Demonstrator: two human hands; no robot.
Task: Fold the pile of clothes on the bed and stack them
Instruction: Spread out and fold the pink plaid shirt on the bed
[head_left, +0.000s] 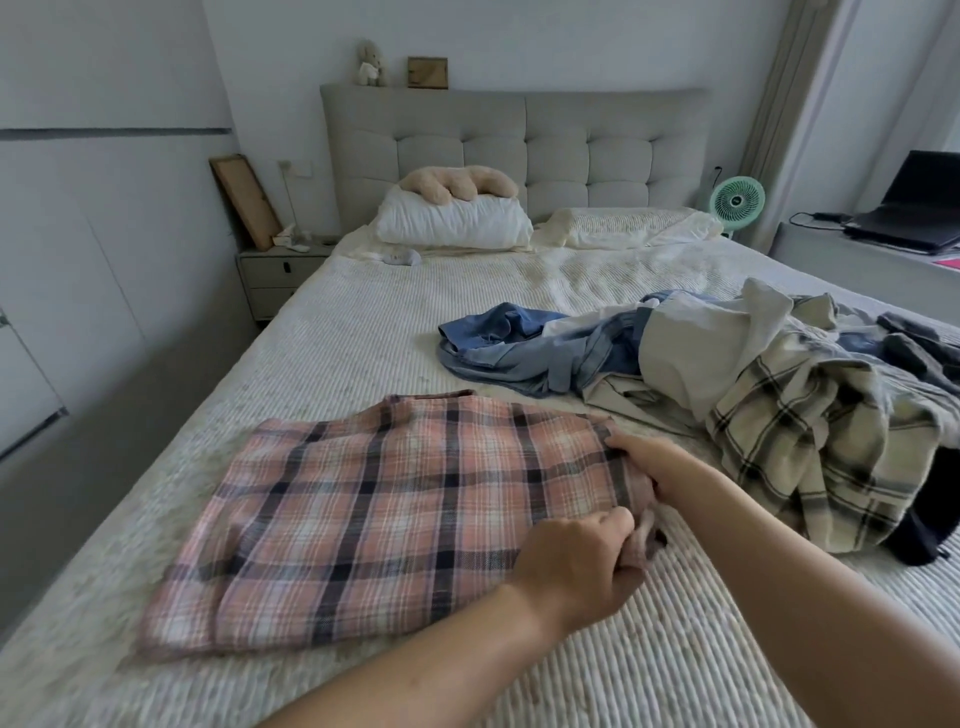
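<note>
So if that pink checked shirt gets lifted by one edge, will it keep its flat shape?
Probably not. The pink checked shirt looks thin and soft: it bunches where both hands grip its right edge, so it would likely droop and unfold. It seems light, lying flat without denting the bed. The ribbed cover may drag on it if pushed.

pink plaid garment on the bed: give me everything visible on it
The pink plaid garment looks like soft woven cloth, checked pink and white with dark navy lines. It lies flat on the white bedspread, folded into a rough rectangle, blurred toward its near left corner. The left hand and the right hand both grip its bunched right edge. It lies apart from the clothes pile.
</note>
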